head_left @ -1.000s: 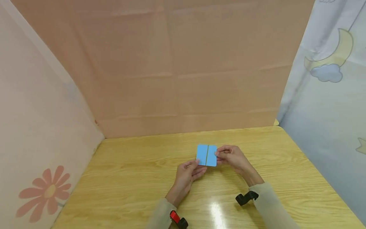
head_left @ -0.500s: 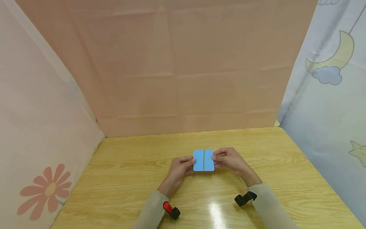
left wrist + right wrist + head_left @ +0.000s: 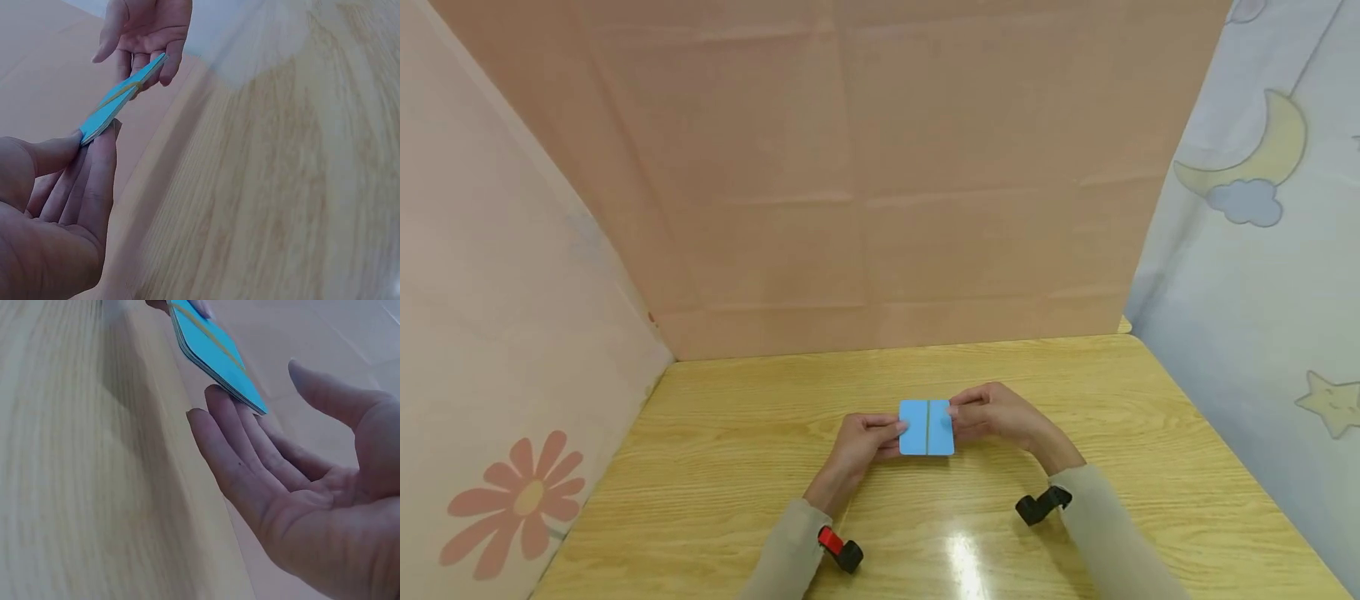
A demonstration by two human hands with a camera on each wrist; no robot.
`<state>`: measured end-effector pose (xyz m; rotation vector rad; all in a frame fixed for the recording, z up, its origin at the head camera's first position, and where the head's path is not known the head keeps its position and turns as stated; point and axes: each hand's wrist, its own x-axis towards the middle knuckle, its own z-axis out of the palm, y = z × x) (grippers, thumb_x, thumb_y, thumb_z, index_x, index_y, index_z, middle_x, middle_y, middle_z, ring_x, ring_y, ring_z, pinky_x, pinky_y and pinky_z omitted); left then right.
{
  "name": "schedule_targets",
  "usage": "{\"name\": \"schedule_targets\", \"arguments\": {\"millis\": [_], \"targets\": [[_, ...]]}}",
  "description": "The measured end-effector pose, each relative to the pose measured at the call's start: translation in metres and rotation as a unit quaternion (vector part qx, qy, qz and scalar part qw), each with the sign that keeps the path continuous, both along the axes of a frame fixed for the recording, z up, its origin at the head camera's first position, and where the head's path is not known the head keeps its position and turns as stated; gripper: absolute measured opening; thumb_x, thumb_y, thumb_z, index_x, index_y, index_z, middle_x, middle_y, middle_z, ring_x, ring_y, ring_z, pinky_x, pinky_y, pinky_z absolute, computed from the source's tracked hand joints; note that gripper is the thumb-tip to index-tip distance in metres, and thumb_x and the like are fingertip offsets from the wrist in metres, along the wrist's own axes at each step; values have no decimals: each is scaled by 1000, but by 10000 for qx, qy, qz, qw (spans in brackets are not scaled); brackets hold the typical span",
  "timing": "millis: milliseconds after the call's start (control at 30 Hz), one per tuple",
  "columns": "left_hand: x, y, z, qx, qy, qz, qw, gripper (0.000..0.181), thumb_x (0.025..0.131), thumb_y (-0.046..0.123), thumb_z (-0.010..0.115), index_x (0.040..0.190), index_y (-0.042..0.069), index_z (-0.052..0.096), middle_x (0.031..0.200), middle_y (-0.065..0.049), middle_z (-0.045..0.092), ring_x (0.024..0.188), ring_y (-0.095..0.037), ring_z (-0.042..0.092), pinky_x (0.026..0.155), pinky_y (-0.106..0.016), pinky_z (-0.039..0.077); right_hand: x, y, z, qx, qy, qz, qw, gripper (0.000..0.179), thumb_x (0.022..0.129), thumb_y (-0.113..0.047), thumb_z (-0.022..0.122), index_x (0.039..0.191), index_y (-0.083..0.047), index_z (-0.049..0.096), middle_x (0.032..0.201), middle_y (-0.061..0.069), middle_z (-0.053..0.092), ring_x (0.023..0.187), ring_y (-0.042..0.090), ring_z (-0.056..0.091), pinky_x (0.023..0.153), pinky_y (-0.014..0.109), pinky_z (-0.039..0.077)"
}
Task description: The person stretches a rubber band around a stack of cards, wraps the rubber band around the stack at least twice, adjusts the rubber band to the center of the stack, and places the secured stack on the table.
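A small square stack of light blue cards [image 3: 914, 428] with rounded corners is held up over the table, a thin yellowish rubber band [image 3: 928, 427] running across its middle. My left hand [image 3: 857, 446] pinches its left edge, thumb on top and fingers beneath, as the left wrist view also shows. At the opposite edge is my right hand [image 3: 1000, 414]. In the right wrist view, the straight fingers [image 3: 240, 440] of that hand support the stack from below, while the thumb stands raised apart from the cards. Layered edges of the stack [image 3: 215, 353] show there too.
The wood-grain table [image 3: 737, 467] lies under both hands. A brown-orange cloth backdrop [image 3: 850, 208] rises behind it, with printed cloth walls on the left [image 3: 550, 292] and right [image 3: 1240, 317]. Black camera mounts [image 3: 1043, 505] sit on both wrists.
The card stack has come left and nearer, and has turned square to view. My left hand has shifted from its lower left corner to its left edge; my right hand has moved slightly left.
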<state>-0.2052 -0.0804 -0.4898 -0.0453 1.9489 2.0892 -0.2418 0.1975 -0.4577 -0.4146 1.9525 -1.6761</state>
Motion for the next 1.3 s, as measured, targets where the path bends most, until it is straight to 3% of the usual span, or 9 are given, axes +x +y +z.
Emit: {"name": "schedule_targets", "arguments": {"millis": [300,633,867,1100,1300], "targets": [[1,-5,0,-143,160,-294,9993,30,97,19,78,115,-5,78,88,-2,74,74,-10,72,77,-32,68,-21,-12,10,712,409,329,9961,31,103,-24,70,120,1,77,110,12,80,94,25,79,90,47,67],[1,-5,-2,-242,357,-547,9976,28,98,18,77,115,-5,78,93,-4,76,72,-9,74,76,-31,68,-36,-17,18,1153,417,928,9881,20,101,-16,71,107,0,82,103,10,80,85,22,79,83,50,68],[0,-5,-3,-329,350,-547,9974,24,97,14,77,111,-6,79,89,-2,77,69,-9,71,71,-27,67,-40,-22,20,1265,452,1201,9836,19,100,-15,71,103,0,83,100,10,81,81,20,78,77,46,69],[2,-1,-6,-376,334,-622,9968,24,97,13,78,112,-6,78,87,-5,81,68,-10,73,72,-32,68,-38,-26,18,1263,455,1254,9830,22,101,-17,71,104,1,83,96,11,82,74,14,75,70,33,66],[1,-2,-6,-328,265,-564,9975,24,97,11,77,112,-7,78,90,-10,82,68,-10,74,71,-31,68,-37,-26,14,1293,449,1222,9830,22,101,-17,70,105,1,83,97,12,82,74,15,76,71,37,68]]}}
